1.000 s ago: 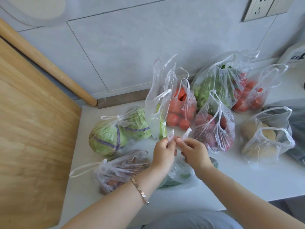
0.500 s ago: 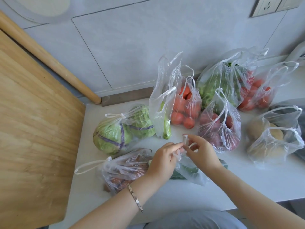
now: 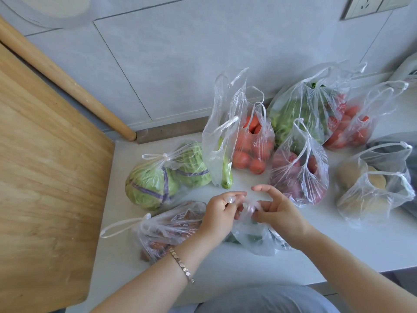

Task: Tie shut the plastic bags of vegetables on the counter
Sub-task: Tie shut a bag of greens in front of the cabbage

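"Bag (image 3: 255, 242) first: where does it lie?"
"On the counter (image 3: 338, 251), near the front edge, just beside a tied bag of brown produce (image 3: 167, 229)."
"And the grip?"
"Left hand (image 3: 220, 213) pinches one handle; right hand (image 3: 279, 213) curls round the other, forefinger raised."

I can read no text, brand or number from here. The purple tape (image 3: 165, 184) crossing the cabbages (image 3: 149, 188) shows no print I can make out. The wall socket (image 3: 363, 5) shows only slots, and the white appliance (image 3: 406, 71) at the right edge is too cropped to read.
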